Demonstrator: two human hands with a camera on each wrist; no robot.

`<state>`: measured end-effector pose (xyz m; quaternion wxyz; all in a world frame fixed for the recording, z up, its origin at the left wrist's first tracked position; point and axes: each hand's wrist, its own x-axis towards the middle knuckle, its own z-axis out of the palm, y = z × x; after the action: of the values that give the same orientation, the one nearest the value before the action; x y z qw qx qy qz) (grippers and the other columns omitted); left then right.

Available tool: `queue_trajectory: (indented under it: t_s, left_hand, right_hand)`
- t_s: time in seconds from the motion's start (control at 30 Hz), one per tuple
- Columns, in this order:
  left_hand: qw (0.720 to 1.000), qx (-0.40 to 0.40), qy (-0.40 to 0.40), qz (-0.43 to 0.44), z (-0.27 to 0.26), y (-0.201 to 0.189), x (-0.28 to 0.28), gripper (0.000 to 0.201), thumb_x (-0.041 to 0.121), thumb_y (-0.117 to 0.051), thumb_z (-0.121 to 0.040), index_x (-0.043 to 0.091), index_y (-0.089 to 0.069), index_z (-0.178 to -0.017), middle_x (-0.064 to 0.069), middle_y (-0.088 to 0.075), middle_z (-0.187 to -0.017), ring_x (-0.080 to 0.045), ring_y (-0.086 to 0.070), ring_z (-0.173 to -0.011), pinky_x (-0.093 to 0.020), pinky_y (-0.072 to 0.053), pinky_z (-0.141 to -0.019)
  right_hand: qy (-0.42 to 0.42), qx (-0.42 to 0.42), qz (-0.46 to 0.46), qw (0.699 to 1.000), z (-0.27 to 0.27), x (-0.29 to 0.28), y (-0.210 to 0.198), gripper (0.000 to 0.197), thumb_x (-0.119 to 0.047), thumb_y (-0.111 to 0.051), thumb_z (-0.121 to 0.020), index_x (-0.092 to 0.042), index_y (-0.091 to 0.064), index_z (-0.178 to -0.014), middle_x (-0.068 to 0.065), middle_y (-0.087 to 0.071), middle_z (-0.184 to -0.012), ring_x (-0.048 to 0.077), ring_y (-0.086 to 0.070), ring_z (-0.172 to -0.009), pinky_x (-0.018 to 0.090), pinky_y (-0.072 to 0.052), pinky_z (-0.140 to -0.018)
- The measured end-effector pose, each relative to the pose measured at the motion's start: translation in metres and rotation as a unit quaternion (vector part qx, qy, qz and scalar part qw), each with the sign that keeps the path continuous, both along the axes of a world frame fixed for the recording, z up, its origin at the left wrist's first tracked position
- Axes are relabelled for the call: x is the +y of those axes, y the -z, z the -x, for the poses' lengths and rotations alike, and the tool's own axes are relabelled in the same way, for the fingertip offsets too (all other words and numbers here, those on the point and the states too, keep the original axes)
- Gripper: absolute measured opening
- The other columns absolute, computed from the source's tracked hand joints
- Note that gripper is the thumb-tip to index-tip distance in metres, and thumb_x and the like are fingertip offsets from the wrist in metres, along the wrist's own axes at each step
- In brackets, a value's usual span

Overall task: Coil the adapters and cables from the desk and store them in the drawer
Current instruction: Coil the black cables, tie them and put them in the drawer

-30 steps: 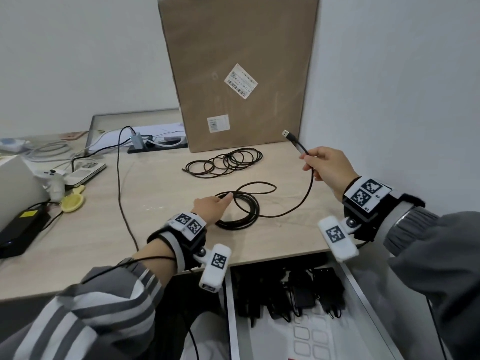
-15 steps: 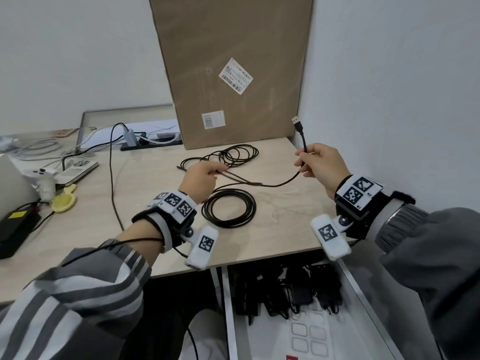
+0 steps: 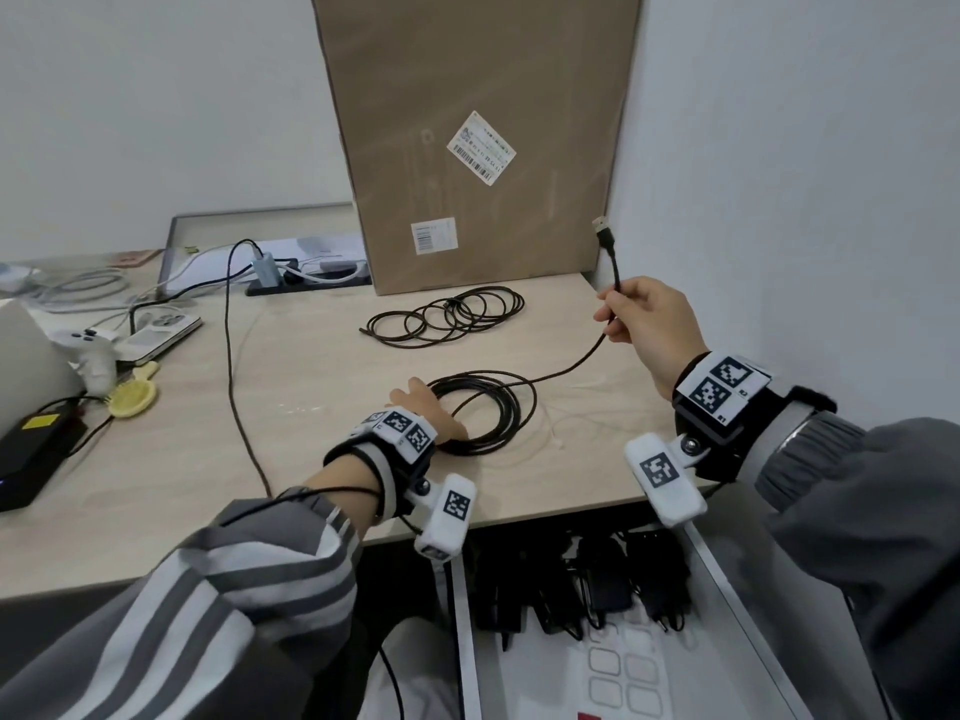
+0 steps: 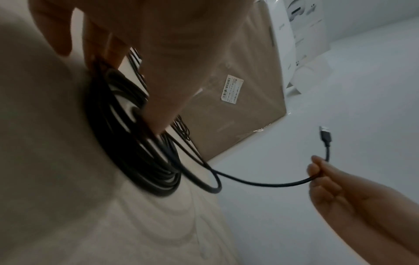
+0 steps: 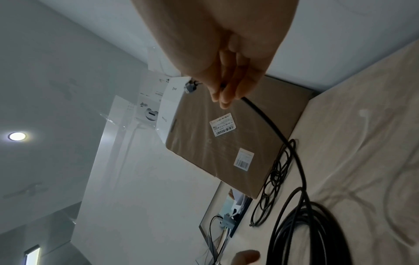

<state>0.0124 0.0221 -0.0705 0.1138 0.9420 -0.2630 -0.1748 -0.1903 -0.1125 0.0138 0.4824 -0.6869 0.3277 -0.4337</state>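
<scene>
Head view shows the right hand (image 3: 649, 324) with its grip pinched on the cable (image 3: 571, 363) just below the plug (image 3: 602, 232); the left hand (image 3: 431, 413) presses flat, with straight fingers, on the coil (image 3: 498, 413) on the bench (image 3: 311, 407). I judge the cable light and springy, so the loops may open; better hold the bundle across all loops.

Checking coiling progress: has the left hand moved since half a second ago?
Yes. The left hand came back from beside the thin cable loops onto the thick cable coil.
</scene>
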Motion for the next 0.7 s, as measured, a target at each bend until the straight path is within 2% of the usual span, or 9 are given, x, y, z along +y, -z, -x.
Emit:
queue_trajectory:
  t_s: [0.07, 0.17, 0.23, 0.33, 0.43, 0.5, 0.57, 0.63, 0.7]
  left_hand:
    - [1.000, 0.016, 0.005, -0.023, -0.003, -0.004, -0.007, 0.094, 0.050, -0.082, -0.064, 0.004, -0.035, -0.132, -0.013, -0.049, -0.129, -0.030, -0.052, -0.119, -0.041, -0.045, -0.100]
    - [0.997, -0.001, 0.067, -0.038, -0.008, -0.005, -0.011, 0.054, 0.040, -0.069, -0.084, 0.002, -0.056, -0.121, -0.011, -0.060, -0.121, -0.026, -0.059, -0.112, -0.031, -0.049, -0.093]
    - [0.997, -0.014, 0.076, -0.022, -0.006, -0.005, -0.009, 0.037, 0.026, -0.057, -0.094, 0.003, -0.059, -0.122, -0.012, -0.059, -0.125, -0.028, -0.057, -0.116, -0.030, -0.047, -0.096]
    - [0.998, -0.028, 0.063, 0.008, -0.005, -0.006, -0.006, 0.037, 0.016, -0.038, -0.099, 0.003, -0.052, -0.130, -0.017, -0.052, -0.135, -0.031, -0.050, -0.125, -0.037, -0.042, -0.104]
    - [0.994, 0.040, 0.019, 0.099, -0.018, -0.019, -0.001, 0.032, 0.009, -0.047, -0.095, -0.006, -0.058, -0.121, -0.020, -0.061, -0.122, -0.034, -0.057, -0.115, -0.035, -0.046, -0.093]
    - [0.973, 0.096, -0.022, 0.210, -0.026, -0.031, 0.002, 0.031, 0.014, -0.046, -0.097, -0.006, -0.064, -0.110, -0.020, -0.066, -0.103, -0.035, -0.063, -0.096, -0.039, -0.050, -0.089]
    - [0.923, 0.167, -0.055, 0.342, -0.030, -0.047, 0.003, 0.033, 0.017, -0.042, -0.099, -0.002, -0.068, -0.090, -0.013, -0.060, -0.081, -0.025, -0.057, -0.070, -0.039, -0.053, -0.075]
    - [0.874, 0.222, -0.075, 0.425, -0.031, -0.066, 0.006, 0.030, 0.012, -0.045, -0.098, 0.008, -0.060, -0.072, -0.006, -0.052, -0.074, -0.014, -0.050, -0.063, -0.030, -0.049, -0.060]
    - [0.858, 0.249, -0.068, 0.444, -0.033, -0.080, 0.010, 0.028, 0.014, -0.047, -0.097, 0.013, -0.055, -0.070, -0.005, -0.046, -0.074, -0.015, -0.044, -0.063, -0.028, -0.045, -0.058]
  right_hand:
    - [0.016, -0.029, 0.009, 0.999, 0.002, -0.002, -0.006, 0.012, -0.010, -0.049, -0.096, -0.007, -0.061, -0.097, 0.002, -0.064, -0.075, 0.007, -0.053, -0.057, 0.016, -0.050, -0.060]
    - [0.023, -0.043, 0.015, 0.999, 0.007, -0.005, -0.013, 0.013, -0.010, -0.049, -0.095, -0.006, -0.061, -0.098, 0.003, -0.064, -0.076, 0.009, -0.053, -0.059, 0.020, -0.050, -0.064]
    - [0.018, -0.041, 0.016, 0.999, 0.010, -0.005, -0.014, 0.012, -0.011, -0.049, -0.096, -0.006, -0.061, -0.098, 0.003, -0.063, -0.076, 0.010, -0.052, -0.059, 0.021, -0.050, -0.065]
    - [0.018, -0.037, 0.020, 0.999, 0.015, -0.005, -0.014, 0.013, -0.009, -0.047, -0.096, -0.007, -0.060, -0.097, 0.003, -0.063, -0.076, 0.011, -0.052, -0.060, 0.023, -0.049, -0.066]
    - [0.030, -0.042, 0.024, 0.998, 0.021, -0.007, -0.016, 0.015, -0.008, -0.044, -0.097, -0.007, -0.059, -0.097, 0.002, -0.064, -0.075, 0.010, -0.053, -0.060, 0.024, -0.050, -0.067]
    - [0.034, -0.052, 0.020, 0.998, 0.023, -0.008, -0.018, 0.015, -0.007, -0.044, -0.097, -0.006, -0.059, -0.098, 0.002, -0.064, -0.075, 0.009, -0.054, -0.060, 0.022, -0.051, -0.066]
    - [0.038, -0.057, 0.009, 0.998, 0.023, -0.009, -0.019, 0.015, -0.006, -0.043, -0.097, -0.006, -0.058, -0.099, 0.003, -0.064, -0.076, 0.009, -0.054, -0.060, 0.020, -0.051, -0.065]
    - [0.048, -0.055, -0.008, 0.997, 0.021, -0.011, -0.017, 0.015, -0.006, -0.043, -0.096, -0.005, -0.058, -0.099, 0.005, -0.064, -0.076, 0.010, -0.055, -0.061, 0.019, -0.052, -0.064]
    - [0.059, -0.059, -0.037, 0.996, 0.020, -0.013, -0.014, 0.014, -0.004, -0.043, -0.096, -0.005, -0.056, -0.099, 0.006, -0.063, -0.076, 0.011, -0.056, -0.061, 0.017, -0.052, -0.060]
